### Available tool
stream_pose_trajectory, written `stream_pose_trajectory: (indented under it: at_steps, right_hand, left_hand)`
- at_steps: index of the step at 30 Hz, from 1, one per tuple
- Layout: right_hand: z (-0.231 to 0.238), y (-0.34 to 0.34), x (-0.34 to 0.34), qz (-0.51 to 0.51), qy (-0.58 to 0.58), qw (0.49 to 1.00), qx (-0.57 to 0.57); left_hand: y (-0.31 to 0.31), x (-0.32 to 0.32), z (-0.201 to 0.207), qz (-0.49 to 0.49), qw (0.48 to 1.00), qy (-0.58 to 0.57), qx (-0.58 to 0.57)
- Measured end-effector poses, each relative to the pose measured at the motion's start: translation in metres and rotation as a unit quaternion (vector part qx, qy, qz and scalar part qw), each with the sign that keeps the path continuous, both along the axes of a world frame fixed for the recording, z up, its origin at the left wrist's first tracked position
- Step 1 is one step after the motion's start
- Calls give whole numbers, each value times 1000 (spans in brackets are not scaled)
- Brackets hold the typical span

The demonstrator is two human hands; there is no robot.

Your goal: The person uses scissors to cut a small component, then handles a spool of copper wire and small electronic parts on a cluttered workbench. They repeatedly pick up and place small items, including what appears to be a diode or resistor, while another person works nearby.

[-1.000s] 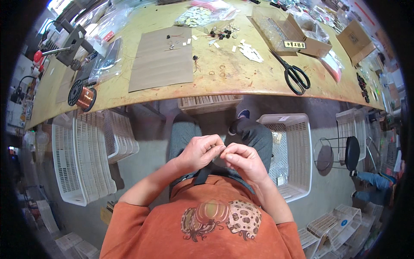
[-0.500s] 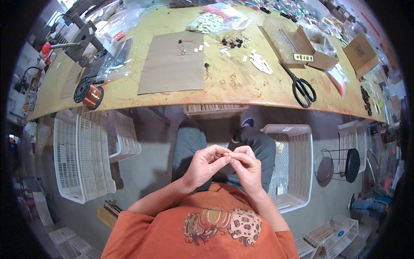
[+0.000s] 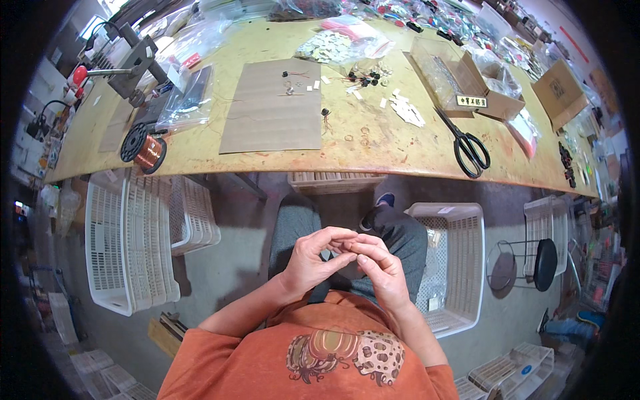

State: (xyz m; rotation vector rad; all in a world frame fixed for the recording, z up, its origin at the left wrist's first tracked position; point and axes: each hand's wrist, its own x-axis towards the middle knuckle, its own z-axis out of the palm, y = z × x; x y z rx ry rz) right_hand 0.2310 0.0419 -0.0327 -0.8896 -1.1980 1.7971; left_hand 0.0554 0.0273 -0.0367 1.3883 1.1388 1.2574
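Above my lap, in front of the orange shirt, my left hand (image 3: 315,257) and my right hand (image 3: 383,265) meet at the fingertips. Thumb and fingers of both are pinched close together. Whatever lies between them is too small to make out. Beyond them is the workbench, where a brown cardboard sheet (image 3: 270,110) lies flat. Small black parts with thin wires (image 3: 363,79) are heaped to the right of the sheet, and a single black part (image 3: 325,112) sits at its right edge.
A spool of copper wire (image 3: 144,149) stands at the bench's front left, near a lever press (image 3: 127,77). Black-handled scissors (image 3: 471,150) lie at the right, below an open carton (image 3: 490,93). White flat pieces (image 3: 407,110) are scattered mid-bench. Plastic crates (image 3: 467,267) flank my legs.
My fingers have shifted slightly: the left fingers now stretch further over the right fingertips, and the thumbs sit a little apart. The whole view has tipped, so the bench appears lower.
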Motion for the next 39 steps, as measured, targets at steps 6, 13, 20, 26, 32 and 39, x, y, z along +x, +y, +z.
stream_pose_trajectory:
  at_steps: [6,13,20,26,32,39]
  right_hand:
    - [-9,-1,2,5,102,990,-97]
    - [-12,-4,0,-65,142,975,-155]
    - [-13,-2,-5,-132,192,951,-205]
    - [-14,11,0,-171,182,953,-172]
    - [-24,8,3,-133,185,958,-175]
    - [-36,7,15,-137,182,954,-196]
  left_hand:
    - [2,-2,-3,-23,1000,-8,-17]
    - [19,0,9,-30,999,40,-12]
    - [35,6,12,-45,997,48,-45]
    - [62,0,29,2,995,103,15]
    - [169,-41,48,140,872,432,181]
    - [211,-51,38,123,856,491,101]
